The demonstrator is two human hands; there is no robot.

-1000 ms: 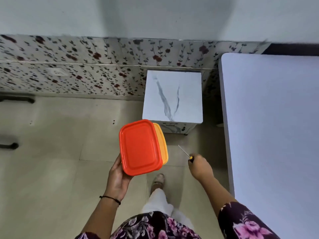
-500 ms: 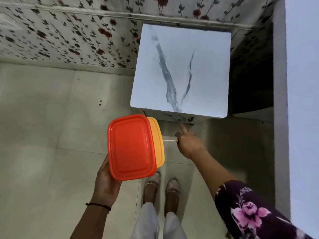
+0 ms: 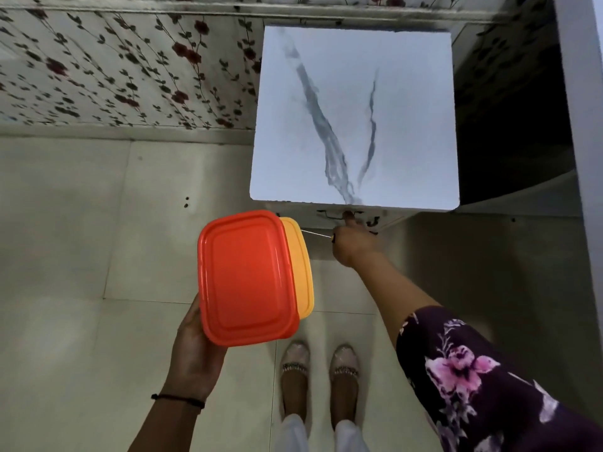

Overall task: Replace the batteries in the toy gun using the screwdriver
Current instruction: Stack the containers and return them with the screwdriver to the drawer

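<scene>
My left hand (image 3: 192,357) holds two stacked plastic boxes from below: an orange-red lidded box (image 3: 246,277) on top and a yellow one (image 3: 300,269) beneath it, sticking out to the right. My right hand (image 3: 350,244) is closed around a small screwdriver (image 3: 316,234), whose thin metal shaft points left toward the yellow box. That hand's forefinger reaches out and touches the dark drawer handle (image 3: 339,215) under the front edge of a white marble-patterned cabinet (image 3: 355,119). No toy gun or batteries are visible.
The cabinet stands against a floral-papered wall (image 3: 114,66). A white table edge (image 3: 584,109) rises at the right, with a dark gap between it and the cabinet. Pale floor tiles (image 3: 81,256) lie below, and my two shoes (image 3: 321,380) stand close to the cabinet's front.
I have stepped closer to the cabinet, and it now fills more of the view. My right hand with the screwdriver rose from the floor area to the drawer handle. The boxes stayed in my left hand.
</scene>
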